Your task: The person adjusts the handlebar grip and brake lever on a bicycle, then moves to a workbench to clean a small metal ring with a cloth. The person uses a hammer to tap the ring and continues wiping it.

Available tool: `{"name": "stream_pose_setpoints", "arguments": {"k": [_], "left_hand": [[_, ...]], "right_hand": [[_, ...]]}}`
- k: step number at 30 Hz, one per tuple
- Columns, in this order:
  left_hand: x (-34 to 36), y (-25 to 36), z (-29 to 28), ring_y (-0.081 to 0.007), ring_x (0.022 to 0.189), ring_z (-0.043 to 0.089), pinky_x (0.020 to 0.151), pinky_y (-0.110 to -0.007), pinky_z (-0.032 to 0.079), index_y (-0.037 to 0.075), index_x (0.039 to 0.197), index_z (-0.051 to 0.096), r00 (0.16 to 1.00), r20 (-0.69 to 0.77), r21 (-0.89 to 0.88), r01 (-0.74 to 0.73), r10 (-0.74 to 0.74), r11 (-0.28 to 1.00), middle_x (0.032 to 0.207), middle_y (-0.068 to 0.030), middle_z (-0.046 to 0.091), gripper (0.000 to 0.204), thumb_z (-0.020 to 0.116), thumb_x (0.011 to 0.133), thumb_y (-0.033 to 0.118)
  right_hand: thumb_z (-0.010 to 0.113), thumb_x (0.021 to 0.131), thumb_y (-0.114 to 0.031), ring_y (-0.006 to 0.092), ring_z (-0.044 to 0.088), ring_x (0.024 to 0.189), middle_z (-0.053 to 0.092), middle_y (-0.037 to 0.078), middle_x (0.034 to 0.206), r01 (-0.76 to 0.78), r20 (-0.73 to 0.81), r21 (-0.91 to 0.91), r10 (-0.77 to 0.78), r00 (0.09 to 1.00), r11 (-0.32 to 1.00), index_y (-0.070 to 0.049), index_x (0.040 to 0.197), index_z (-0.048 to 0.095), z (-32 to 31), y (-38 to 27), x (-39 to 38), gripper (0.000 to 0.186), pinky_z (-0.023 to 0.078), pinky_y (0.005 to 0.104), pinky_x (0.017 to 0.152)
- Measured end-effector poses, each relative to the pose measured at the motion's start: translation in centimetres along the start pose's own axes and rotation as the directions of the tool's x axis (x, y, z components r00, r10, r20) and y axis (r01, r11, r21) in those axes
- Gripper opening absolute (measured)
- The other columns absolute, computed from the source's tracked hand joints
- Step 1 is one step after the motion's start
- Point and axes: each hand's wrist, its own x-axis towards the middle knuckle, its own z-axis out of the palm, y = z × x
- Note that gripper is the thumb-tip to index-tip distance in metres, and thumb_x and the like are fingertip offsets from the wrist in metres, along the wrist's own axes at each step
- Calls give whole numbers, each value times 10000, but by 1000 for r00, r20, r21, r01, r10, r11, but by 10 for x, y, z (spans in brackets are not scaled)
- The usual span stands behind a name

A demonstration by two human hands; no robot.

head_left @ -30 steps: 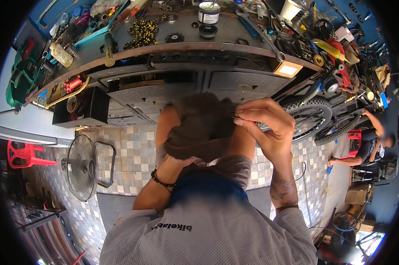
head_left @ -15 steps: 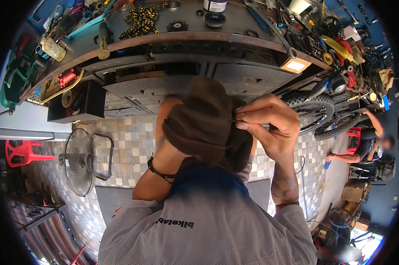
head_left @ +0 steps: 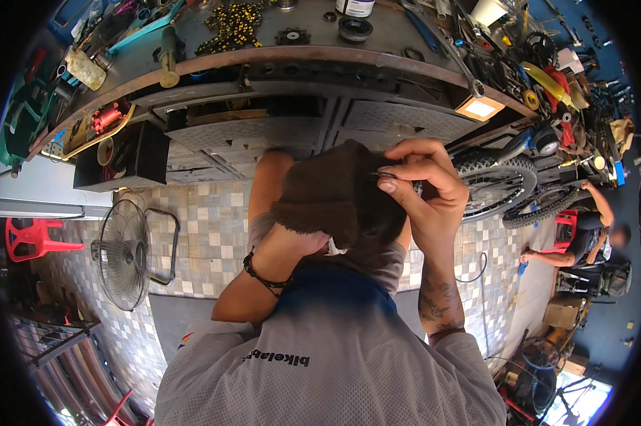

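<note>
A dark brown cloth [head_left: 317, 190] hangs bunched in front of my body, above my knees. My left hand [head_left: 300, 241] comes up from below and holds the cloth from underneath; its fingers are mostly hidden in the folds. At the cloth's right side my right hand [head_left: 430, 186] is closed in a pinch, thumb against forefinger. Between those fingertips sits a small, thin dark piece [head_left: 385, 175], too small to name. Whatever lies inside the cloth cannot be seen.
Ahead stands a workbench [head_left: 320, 62] with a black-and-yellow chain [head_left: 229, 28], a cog [head_left: 292, 35] and a wrench [head_left: 469, 78]. Drawers sit below it. A floor fan [head_left: 125, 255] stands left, bicycle wheels [head_left: 501, 183] right. Another person [head_left: 597, 231] sits farther right.
The cloth has shifted and turned in my left hand, its lower edge now dropping lower over the wrist. My right hand has moved slightly left and up, still pinching.
</note>
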Motion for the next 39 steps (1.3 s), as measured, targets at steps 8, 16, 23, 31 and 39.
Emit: {"name": "stream_pose_setpoints", "arguments": {"k": [8,16,23,31,39], "left_hand": [[-4,0,-7,-255,1235,652,1022,-427,587,54,1423,488,988,1,313,-147,155,938,1378,-134,614,494,710,1001,180],[-7,1,-25,-245,1219,661,1028,-410,578,50,1481,475,995,-90,197,-16,34,980,1410,-145,612,526,687,1009,149],[6,3,4,-237,1112,712,949,-394,616,3,1415,530,999,-37,173,-29,36,985,1333,-148,667,416,609,1032,145],[12,15,21,-223,1070,729,959,-349,591,-1,1348,591,997,-37,3,64,-64,998,1251,-126,704,387,653,993,140],[22,23,16,-194,929,722,771,-323,554,-1,1254,655,915,380,917,-392,132,76,1063,-94,749,447,745,871,211]], "right_hand": [[824,816,81,154,704,923,697,109,1082,82,93,-336,-53,994,938,-10,984,785,-5,-12,8,195,597,262,727],[837,781,73,161,706,884,716,91,950,113,75,-187,-101,992,976,-27,990,809,-11,-8,11,234,582,295,706],[852,746,89,190,683,917,694,115,1045,64,101,-159,-48,994,985,4,947,781,-10,-4,6,230,560,297,834],[814,808,118,171,704,961,689,129,1069,-89,22,205,86,996,975,11,962,777,-1,8,-1,191,583,270,822],[753,867,149,196,726,962,727,187,1098,-161,-4,437,181,984,885,11,967,736,4,18,-8,171,602,290,839]]}}
